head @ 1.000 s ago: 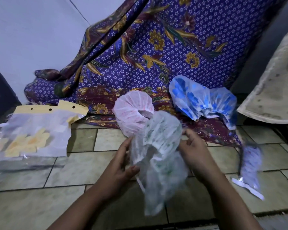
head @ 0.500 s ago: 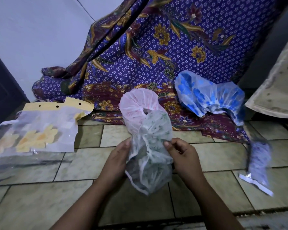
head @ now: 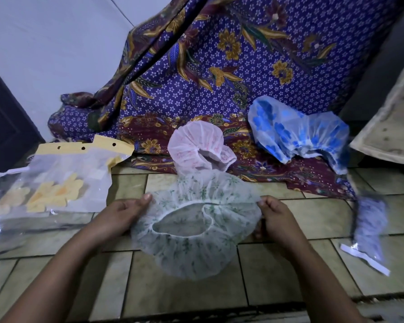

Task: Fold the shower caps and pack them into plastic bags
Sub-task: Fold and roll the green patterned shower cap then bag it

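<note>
A green-printed shower cap (head: 196, 227) is held stretched above the tiled floor (head: 278, 271), its elastic opening turned toward the camera; its left edge is pinched by the left hand (head: 124, 213) and its right edge by the right hand (head: 275, 217). A packed bag (head: 369, 227) lies to the right and a plastic bag (head: 56, 183) with a yellow header to the left. Farther back, a pink cap (head: 196, 148) and a blue cap (head: 296, 131) rest on a patterned cloth (head: 219, 78).
</note>
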